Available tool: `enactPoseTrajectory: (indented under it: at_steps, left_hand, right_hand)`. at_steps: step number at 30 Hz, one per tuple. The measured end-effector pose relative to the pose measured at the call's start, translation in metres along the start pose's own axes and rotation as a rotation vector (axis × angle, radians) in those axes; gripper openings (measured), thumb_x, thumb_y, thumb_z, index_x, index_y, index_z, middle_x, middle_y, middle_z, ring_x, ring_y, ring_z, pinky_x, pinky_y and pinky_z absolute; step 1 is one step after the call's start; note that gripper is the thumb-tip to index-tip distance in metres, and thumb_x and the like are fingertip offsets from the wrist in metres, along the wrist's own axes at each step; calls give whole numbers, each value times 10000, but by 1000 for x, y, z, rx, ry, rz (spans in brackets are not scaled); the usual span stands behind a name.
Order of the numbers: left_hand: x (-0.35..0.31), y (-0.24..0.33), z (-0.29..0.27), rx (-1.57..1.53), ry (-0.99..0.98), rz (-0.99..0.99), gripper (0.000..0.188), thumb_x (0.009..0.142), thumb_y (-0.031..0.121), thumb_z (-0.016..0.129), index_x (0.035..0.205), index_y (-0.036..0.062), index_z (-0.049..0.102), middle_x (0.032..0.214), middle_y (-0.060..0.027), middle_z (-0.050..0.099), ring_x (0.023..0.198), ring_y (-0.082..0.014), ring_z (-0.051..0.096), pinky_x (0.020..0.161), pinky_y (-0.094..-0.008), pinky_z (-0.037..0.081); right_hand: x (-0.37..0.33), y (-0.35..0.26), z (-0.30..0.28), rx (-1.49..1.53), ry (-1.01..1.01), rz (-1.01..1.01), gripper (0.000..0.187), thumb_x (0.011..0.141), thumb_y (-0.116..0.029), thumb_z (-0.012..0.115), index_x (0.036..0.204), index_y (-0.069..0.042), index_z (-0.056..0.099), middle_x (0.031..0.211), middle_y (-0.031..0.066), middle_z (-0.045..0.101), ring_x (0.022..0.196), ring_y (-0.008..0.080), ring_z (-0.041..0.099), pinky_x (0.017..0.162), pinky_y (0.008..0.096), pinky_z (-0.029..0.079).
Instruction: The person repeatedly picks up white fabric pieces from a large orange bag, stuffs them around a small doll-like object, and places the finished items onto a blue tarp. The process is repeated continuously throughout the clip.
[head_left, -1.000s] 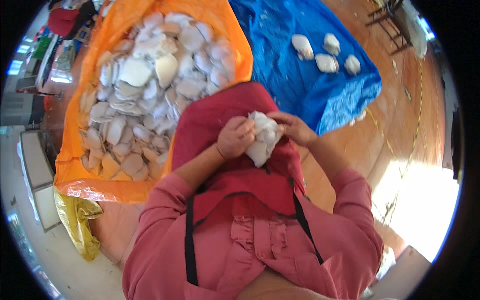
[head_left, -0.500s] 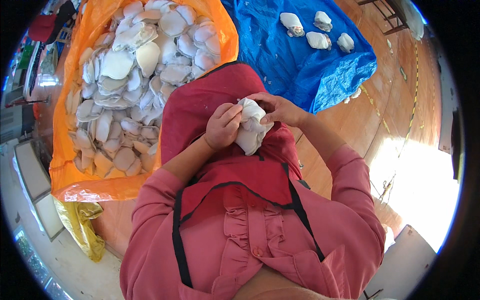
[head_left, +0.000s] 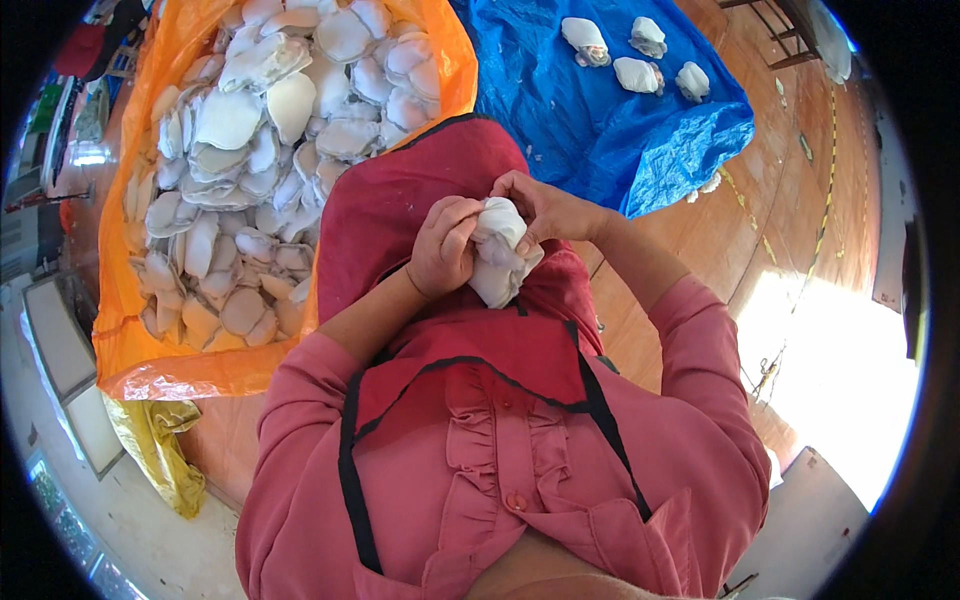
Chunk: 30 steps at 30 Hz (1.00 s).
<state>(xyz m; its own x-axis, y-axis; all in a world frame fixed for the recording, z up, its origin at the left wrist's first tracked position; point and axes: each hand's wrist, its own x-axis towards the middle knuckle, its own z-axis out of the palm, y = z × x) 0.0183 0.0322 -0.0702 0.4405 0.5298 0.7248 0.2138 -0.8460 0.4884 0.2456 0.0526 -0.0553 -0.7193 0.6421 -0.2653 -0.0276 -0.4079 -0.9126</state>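
Over my lap I hold a small bundle of white soft cloth (head_left: 497,262), crumpled at the top and hanging lower in a smooth rounded flap. My left hand (head_left: 446,247) grips its left side with curled fingers. On the right edge, near the top, the thumb and bent forefinger of my right hand (head_left: 545,215) pinch the cloth. Part of the bundle is hidden behind the fingers. Left of my lap, a large heap of flat, rounded white padded pieces (head_left: 228,120) fills an orange plastic sheet or bag (head_left: 455,55).
Ahead to the right, several white bundles (head_left: 638,75) lie on a blue tarp (head_left: 590,140). A dark red apron (head_left: 400,200) covers my lap. Yellow plastic (head_left: 160,455) lies at lower left. A wooden stool (head_left: 775,30) stands far right on the brownish floor (head_left: 740,230).
My fingers have shifted slightly on the bundle, and its top now looks rounder and more gathered. Both hands keep hold of it. The view has tilted a little.
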Motion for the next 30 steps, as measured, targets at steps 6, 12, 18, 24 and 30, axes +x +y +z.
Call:
enactPoseTrajectory:
  at_steps: [6, 12, 18, 24, 30]
  left_hand:
    - [-1, 2, -1, -34, 13, -50, 382, 715, -118, 562, 1068, -8, 466, 1078, -213, 573, 905, -383, 604, 794, -465, 521]
    - [-1, 7, 0, -65, 41, -135, 385, 683, -115, 556, 1045, -13, 475, 1042, -215, 559, 896, -386, 589, 783, -454, 517]
    - [0, 13, -4, -112, 33, -221, 397, 657, -112, 538, 1038, -15, 483, 1050, -220, 544, 918, -380, 568, 788, -429, 502]
    - [6, 25, -16, -217, -12, -308, 338, 705, -60, 603, 1024, -2, 508, 1043, -207, 548, 925, -353, 571, 819, -409, 494]
    - [-3, 23, -12, -324, -30, -461, 278, 791, 77, 725, 987, 35, 532, 1008, -150, 576, 911, -298, 583, 832, -382, 483]
  right_hand:
    - [3, -15, 1, -339, 18, 63, 737, 590, -155, 914, 1155, -61, 450, 1041, 45, 544, 975, 155, 542, 836, 301, 463]
    - [0, -16, 12, -442, 143, 107, 781, 534, -207, 939, 1133, -53, 463, 976, 60, 578, 920, 176, 561, 788, 309, 472]
    - [1, -19, 14, -519, 169, 87, 762, 520, -232, 941, 1099, -55, 479, 928, 70, 582, 883, 179, 571, 766, 311, 476]
    - [2, -17, 22, -620, 263, 100, 635, 508, -251, 928, 943, -62, 505, 845, 65, 566, 794, 167, 540, 667, 322, 435]
    - [0, -2, 34, -607, 427, 52, 522, 531, -255, 908, 770, -69, 483, 700, 57, 505, 674, 150, 476, 581, 329, 391]
